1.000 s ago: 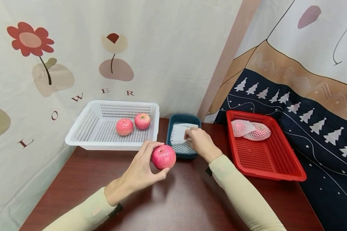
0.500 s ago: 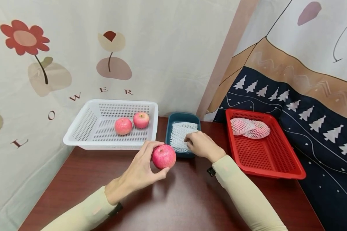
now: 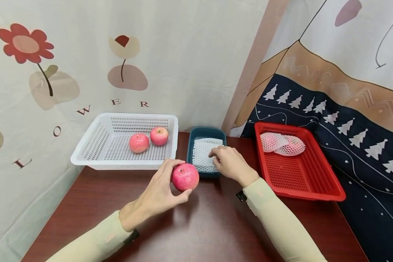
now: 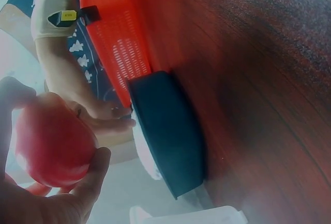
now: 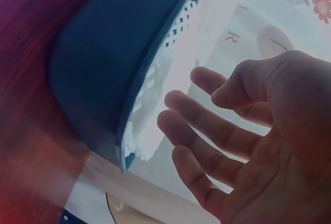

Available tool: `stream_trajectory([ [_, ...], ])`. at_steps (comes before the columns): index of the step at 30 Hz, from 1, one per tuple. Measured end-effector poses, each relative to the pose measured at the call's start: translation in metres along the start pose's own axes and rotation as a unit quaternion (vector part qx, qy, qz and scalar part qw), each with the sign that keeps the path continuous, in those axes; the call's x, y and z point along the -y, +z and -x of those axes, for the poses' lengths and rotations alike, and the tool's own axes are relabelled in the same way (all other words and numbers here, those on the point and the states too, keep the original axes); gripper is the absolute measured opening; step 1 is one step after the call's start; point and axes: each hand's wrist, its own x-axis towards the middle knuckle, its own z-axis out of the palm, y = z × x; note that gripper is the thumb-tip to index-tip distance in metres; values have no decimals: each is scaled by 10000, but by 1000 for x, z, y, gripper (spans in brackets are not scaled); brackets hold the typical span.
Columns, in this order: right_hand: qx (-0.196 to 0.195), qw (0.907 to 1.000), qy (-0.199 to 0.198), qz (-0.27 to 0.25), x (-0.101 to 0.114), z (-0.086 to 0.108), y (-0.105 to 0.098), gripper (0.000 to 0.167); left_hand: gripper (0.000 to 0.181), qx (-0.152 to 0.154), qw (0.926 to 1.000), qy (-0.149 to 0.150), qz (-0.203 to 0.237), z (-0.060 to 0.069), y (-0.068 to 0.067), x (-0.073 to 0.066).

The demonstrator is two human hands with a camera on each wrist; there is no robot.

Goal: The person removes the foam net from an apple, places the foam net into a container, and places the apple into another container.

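Note:
My left hand (image 3: pixel 160 189) grips a red apple (image 3: pixel 185 177) between thumb and fingers, above the table in front of the small box. The left wrist view shows the same apple (image 4: pixel 54 140) with the thumb along its side. My right hand (image 3: pixel 231 164) is over the dark teal box (image 3: pixel 204 175), which holds white foam fruit nets (image 3: pixel 205 154). In the right wrist view its fingers (image 5: pixel 212 131) are loosely bent beside the nets, with nothing held between them. Whether a fingertip touches the nets, I cannot tell.
A white basket (image 3: pixel 99 163) with two apples (image 3: pixel 139 143) stands at the back left. On the right, a red basket (image 3: pixel 301 182) contains two netted apples (image 3: pixel 291 145). All stand on a dark brown table (image 3: pixel 203 229), with a printed cloth (image 3: pixel 190 72) behind.
My right hand drew slightly back toward me over the nets, then rose a little with its fingers loosened. The left hand keeps the apple in almost the same place.

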Motion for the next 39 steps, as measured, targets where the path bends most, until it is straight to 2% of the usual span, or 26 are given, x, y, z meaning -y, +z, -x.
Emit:
stream_trajectory([
  [8, -267, 9996, -71, -14, 4, 7, -8, 23, 86, -36, 9999, 84, -83, -2, 0, -1],
  [22, -552, 9985, -53, 7, 5, 23, -12, 22, 84, -165, 9997, -45, -155, -3, -4, -2],
  [33, -1001, 9946, -256, -13, 6, 39, -16, 25, 87, -113, 9996, -195, -146, -7, -11, 1],
  [39, -1193, 9923, -314, -76, 5, 49, -15, 27, 87, -151, 9996, -134, -207, -11, -14, 5],
])
